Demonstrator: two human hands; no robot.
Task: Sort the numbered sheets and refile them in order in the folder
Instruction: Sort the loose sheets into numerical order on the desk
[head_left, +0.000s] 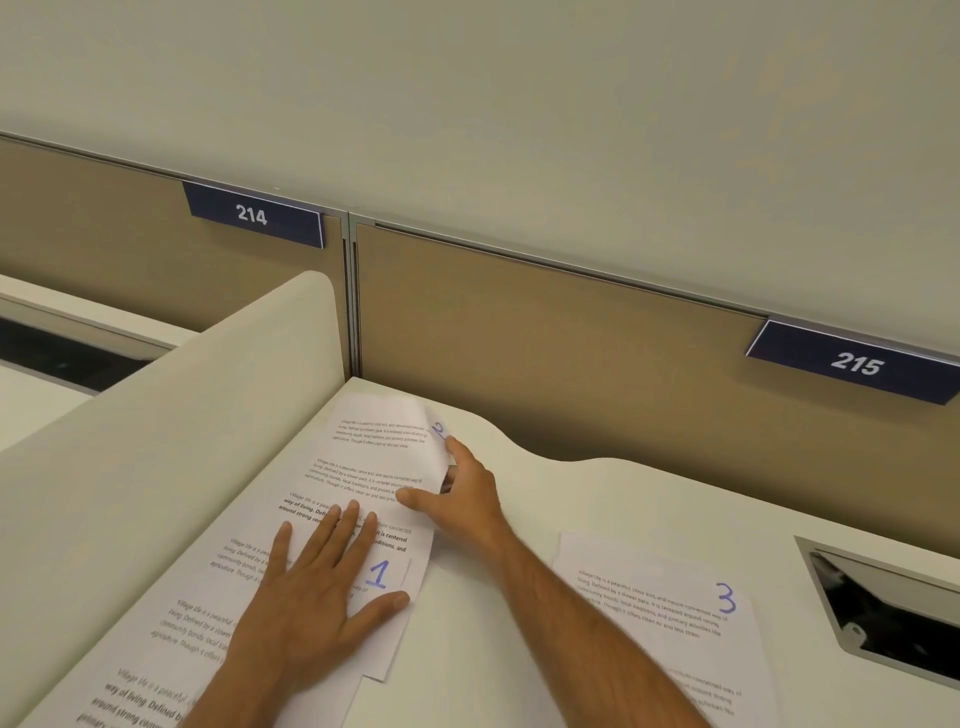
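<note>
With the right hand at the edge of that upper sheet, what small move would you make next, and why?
Probably draw the sheet marked 2 free with the right hand, which pinches its curled edge, while the left hand presses flat on sheet 1. Sheet 3 lies apart to the right, and no folder is in view.

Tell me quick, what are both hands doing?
Left hand: open, flat on sheet 1.
Right hand: pinching sheet 2's lifted edge.
</note>
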